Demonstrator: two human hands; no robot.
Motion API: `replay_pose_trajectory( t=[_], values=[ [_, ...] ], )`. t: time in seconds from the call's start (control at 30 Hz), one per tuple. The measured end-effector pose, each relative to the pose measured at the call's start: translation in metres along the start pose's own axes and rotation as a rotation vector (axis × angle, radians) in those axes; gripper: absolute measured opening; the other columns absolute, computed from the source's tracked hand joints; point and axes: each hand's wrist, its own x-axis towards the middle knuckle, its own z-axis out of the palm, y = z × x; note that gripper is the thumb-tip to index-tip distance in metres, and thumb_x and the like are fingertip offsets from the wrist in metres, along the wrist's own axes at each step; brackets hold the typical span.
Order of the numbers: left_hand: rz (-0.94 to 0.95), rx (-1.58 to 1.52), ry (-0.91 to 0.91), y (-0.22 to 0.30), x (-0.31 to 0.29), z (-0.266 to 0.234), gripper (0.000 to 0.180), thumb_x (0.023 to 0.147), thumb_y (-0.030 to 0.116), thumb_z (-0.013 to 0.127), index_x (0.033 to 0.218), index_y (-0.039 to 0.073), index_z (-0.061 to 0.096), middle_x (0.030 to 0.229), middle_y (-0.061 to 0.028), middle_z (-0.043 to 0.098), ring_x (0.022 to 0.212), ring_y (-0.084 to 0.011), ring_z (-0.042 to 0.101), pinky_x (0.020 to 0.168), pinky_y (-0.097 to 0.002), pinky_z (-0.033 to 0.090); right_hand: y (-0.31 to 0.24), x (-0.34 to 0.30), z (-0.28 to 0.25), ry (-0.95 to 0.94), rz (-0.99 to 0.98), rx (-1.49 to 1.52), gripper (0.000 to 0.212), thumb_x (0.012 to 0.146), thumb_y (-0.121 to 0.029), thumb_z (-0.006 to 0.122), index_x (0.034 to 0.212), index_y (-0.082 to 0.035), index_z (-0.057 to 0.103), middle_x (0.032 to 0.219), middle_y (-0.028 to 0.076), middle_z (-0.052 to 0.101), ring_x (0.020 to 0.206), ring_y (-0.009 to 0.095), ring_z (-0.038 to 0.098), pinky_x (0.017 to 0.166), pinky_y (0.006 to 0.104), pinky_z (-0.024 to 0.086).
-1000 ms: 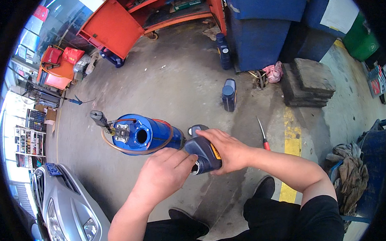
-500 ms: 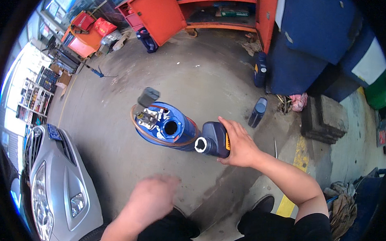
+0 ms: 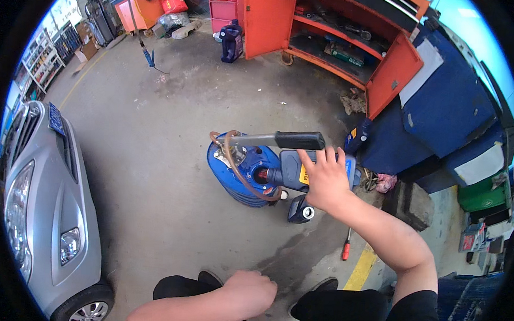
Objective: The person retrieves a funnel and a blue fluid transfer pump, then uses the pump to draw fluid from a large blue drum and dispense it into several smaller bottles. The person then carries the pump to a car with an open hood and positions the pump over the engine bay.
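Observation:
My right hand (image 3: 329, 177) is wrapped round a dark blue oil bottle (image 3: 291, 166) with a yellow label, lying nearly on its side. The bottle's neck meets the round opening (image 3: 261, 175) in the top of a blue drum (image 3: 233, 187), which stands on the floor. A pump with a brown hose (image 3: 234, 162) sits on the drum, and its black-gripped lever (image 3: 300, 140) reaches just above the bottle. Beside the drum stands a second dark bottle (image 3: 296, 210) with a white-rimmed mouth. Low by my knees, my left hand (image 3: 251, 293) is curled closed; its inside is hidden.
A silver car (image 3: 68, 210) stands at the left. An orange cabinet (image 3: 328, 72) with open doors is at the back. Other dark bottles (image 3: 231, 42) (image 3: 357, 135) stand near it. A red-handled tool (image 3: 346, 251) lies right, near dark blocks (image 3: 409, 204) and blue bins (image 3: 448, 108).
The white-mouthed bottle, earlier in my right hand, now appears standing by the drum. My right hand has another bottle tipped to the opening. The pump lever points rightward; my left hand is lower.

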Motion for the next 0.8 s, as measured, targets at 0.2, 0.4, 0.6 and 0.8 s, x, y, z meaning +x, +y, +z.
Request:
replay_pose_trajectory(
  t=[0.2,0.4,0.6,0.8],
  values=[
    [0.115,0.014,-0.203,-0.007,0.019,-0.024,0.049,0.102,0.047,0.08,0.122,0.002,0.081,0.124,-0.0211,0.082,0.12,-0.042,0.078,0.099,-0.0539,0.063,-0.066,0.042,-0.047,-0.151,-0.076,-0.482,0.082,0.103,-0.026,0.068,0.179,-0.015,0.038,0.163,0.025,0.054,0.155,0.048,0.044,0.131,0.0709,0.022],
    [0.081,-0.226,0.251,-0.044,0.081,-0.023,0.039,0.102,0.034,0.075,0.117,-0.001,0.082,0.118,-0.0193,0.085,0.115,-0.0379,0.08,0.101,-0.0472,0.063,-0.097,0.062,-0.064,-0.275,-0.103,-0.72,0.079,0.103,-0.026,0.067,0.176,-0.01,0.04,0.159,0.026,0.055,0.153,0.045,0.046,0.13,0.0683,0.023],
    [0.397,-2.34,0.36,-0.041,0.163,-0.033,0.048,0.099,0.044,0.063,0.132,0.009,0.068,0.135,-0.01,0.072,0.125,-0.0298,0.069,0.111,-0.0552,0.055,-0.089,0.068,-0.072,-0.319,-0.149,-0.687,0.104,0.086,-0.034,0.084,0.177,-0.011,0.039,0.157,0.027,0.055,0.152,0.048,0.045,0.132,0.0668,0.022],
    [1.026,-2.921,0.4,-0.024,0.196,-0.03,0.057,0.106,0.06,0.057,0.14,0.015,0.067,0.149,-0.0071,0.066,0.143,-0.0275,0.058,0.125,-0.0588,0.037,-0.077,0.071,-0.081,-0.319,-0.222,-0.579,0.112,0.081,-0.036,0.083,0.18,-0.014,0.036,0.155,0.031,0.055,0.146,0.052,0.048,0.13,0.0692,0.025]
  ],
)
